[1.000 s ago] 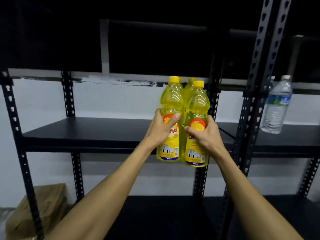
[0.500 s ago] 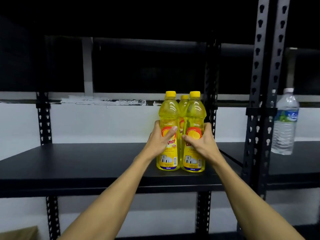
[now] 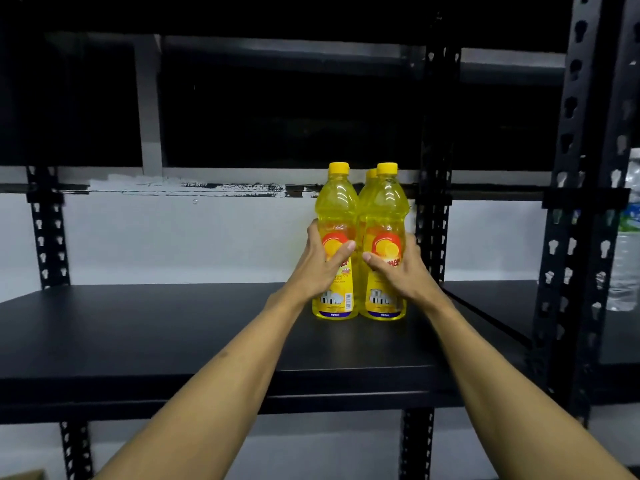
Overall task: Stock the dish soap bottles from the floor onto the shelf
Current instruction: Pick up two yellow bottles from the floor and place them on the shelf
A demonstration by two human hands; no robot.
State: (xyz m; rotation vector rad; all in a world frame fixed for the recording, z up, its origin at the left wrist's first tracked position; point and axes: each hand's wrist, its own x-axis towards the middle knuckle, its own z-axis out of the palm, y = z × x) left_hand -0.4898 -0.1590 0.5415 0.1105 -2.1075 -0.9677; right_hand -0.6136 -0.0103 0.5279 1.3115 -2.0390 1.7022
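a stockroom: black slotted steel shelving [image 3: 173,327] against a bare white wall [image 3: 194,237].

**Two yellow bottles held upright on the black shelf**

The left hand [image 3: 320,268] wraps the left dish soap bottle [image 3: 336,216], the right hand [image 3: 401,271] the right dish soap bottle [image 3: 386,216]. Both bottles stand upright, touching side by side, bases on the black shelf [image 3: 156,334]. A third yellow cap [image 3: 371,173] peeks behind them. A clear water bottle [image 3: 627,265] stands on the neighbouring shelf at the right edge.

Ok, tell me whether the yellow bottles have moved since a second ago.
Yes. The yellow bottles went from hanging before the shelf's front edge to standing on it, further back beside the rear upright post.
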